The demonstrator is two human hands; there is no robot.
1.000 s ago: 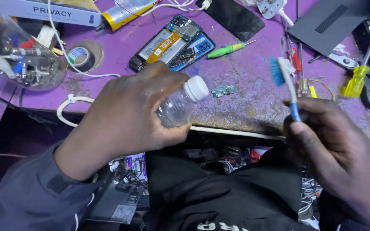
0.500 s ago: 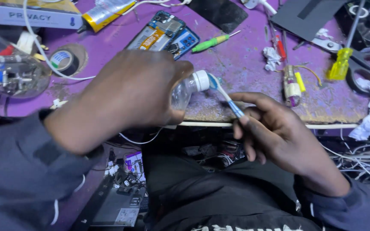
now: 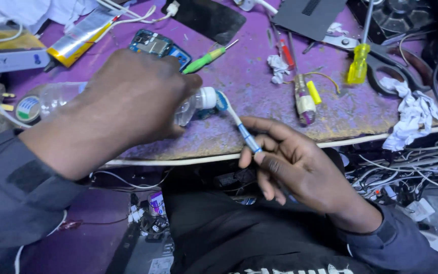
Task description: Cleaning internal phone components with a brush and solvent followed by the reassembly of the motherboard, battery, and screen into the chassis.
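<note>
I see the purple bench (image 3: 249, 76) filling the upper view, its worn front edge running across the middle. My left hand (image 3: 133, 101) is the biggest thing over it, fingers wrapped closed around a small clear bottle (image 3: 191, 104) that lies on its side just above the bench's front edge, white cap pointing right. My right hand (image 3: 300, 162) sits below the edge, thumb and fingers pinched on the handle of a blue-and-white toothbrush (image 3: 239, 124); its head touches the bottle's cap.

Behind my left hand lies an opened phone (image 3: 158, 45), partly hidden. To its right is a black panel (image 3: 209, 18), and far right a dark lid (image 3: 313, 18). A crumpled white tissue (image 3: 414, 116) hangs at the right edge. Near it stands a yellow screwdriver (image 3: 359, 61). A green screwdriver (image 3: 206, 58) lies just beyond my left knuckles. A yellow tube (image 3: 79, 43) lies upper left.
</note>
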